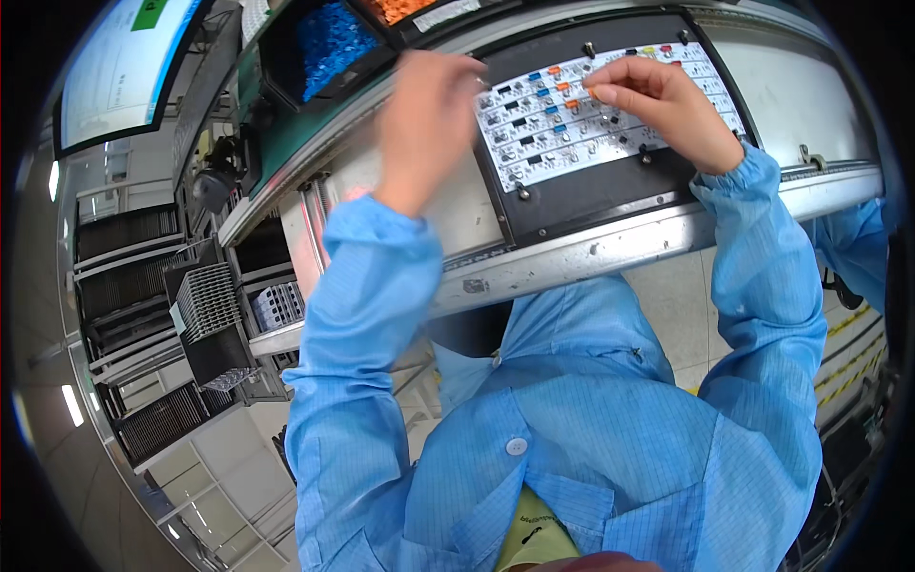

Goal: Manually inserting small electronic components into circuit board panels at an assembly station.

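Right hand [667,100] pinching a tiny orange component [593,93] over the white board [591,124]; light, fiddly, hold by its sides. Left hand [429,114] blurred, grip unclear.

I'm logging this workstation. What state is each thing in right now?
Left hand: raised at the board's left edge, blurred.
Right hand: fingertips pinched down on the board.
Board: flat in black fixture, partly populated.
Blue bin: full.
Orange bin: holds parts.
Screen: lit.

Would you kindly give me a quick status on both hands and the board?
Left hand blurred at white board left edge. Right hand pinching something small on board; what, unclear. Nothing blocking.
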{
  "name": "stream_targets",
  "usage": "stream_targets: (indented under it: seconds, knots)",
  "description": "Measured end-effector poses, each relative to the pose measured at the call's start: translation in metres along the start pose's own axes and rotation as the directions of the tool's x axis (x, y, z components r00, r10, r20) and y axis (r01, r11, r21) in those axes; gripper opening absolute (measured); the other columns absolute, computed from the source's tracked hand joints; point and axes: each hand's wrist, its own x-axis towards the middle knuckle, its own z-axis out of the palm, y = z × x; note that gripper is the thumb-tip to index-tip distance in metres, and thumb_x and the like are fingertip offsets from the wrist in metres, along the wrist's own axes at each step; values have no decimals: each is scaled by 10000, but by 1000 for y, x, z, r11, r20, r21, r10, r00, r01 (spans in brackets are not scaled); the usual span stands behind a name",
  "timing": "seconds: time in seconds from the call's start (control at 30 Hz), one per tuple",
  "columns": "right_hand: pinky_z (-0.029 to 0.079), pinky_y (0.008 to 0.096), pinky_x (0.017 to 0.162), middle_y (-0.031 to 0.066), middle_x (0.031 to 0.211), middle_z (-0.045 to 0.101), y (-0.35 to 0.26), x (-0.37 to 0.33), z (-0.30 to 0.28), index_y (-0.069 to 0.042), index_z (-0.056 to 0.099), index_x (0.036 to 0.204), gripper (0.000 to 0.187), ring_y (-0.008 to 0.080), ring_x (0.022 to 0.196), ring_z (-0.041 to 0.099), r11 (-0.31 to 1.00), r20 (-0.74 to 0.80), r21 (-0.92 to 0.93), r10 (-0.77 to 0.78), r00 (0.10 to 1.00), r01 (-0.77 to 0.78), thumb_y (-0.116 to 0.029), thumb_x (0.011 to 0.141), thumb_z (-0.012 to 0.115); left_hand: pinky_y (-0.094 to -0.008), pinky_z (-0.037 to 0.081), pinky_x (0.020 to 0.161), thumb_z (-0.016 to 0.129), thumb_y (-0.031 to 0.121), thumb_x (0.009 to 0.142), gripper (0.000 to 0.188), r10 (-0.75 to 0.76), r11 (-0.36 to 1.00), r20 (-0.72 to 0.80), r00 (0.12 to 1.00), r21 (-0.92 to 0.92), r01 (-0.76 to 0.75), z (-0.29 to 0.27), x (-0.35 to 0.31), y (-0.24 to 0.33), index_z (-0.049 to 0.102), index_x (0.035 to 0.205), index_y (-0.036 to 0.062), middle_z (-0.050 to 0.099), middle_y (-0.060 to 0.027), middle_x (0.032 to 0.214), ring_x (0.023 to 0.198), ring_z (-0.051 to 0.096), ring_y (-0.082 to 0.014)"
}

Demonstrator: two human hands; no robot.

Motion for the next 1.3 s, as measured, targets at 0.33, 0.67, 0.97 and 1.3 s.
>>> stream_targets:
  seconds: [0.33,0.67,0.97,1.3]
  knots:
    - [523,248,688,60,942,721,-10,0,16,-25,730,1067,161,97,782,634,953,19,-299,-42,999,46,-142,956,735,-441,551,892,683,354,942,289,-375,793,77,924,543,277,-61,65,-119,783,1147,177,744,-136,1121,1017,703,-361]
    - [560,317,691,83,935,712,2,5,18,-26,739,995,125,201,796,690,799,73,-502,-343,937,331,-114,908,759,-434,547,895,698,341,945,254,-409,825,70,910,455,336,-57,66,-139,781,1114,170,750,-121,1114,1026,699,-361]
    - [574,345,746,93,953,721,5,4,6,-20,738,992,131,239,847,704,789,87,-559,-251,964,256,-113,903,759,-448,535,924,668,340,967,267,-390,858,146,909,414,302,-57,68,-153,762,1133,153,736,-130,1165,1095,676,-363]
    - [574,342,759,103,972,724,6,5,5,-23,738,1009,137,235,868,702,783,95,-549,-291,952,294,-109,905,759,-467,515,960,648,374,977,292,-384,822,202,901,518,235,-61,70,-158,759,1140,159,723,-75,1209,1139,655,-345]
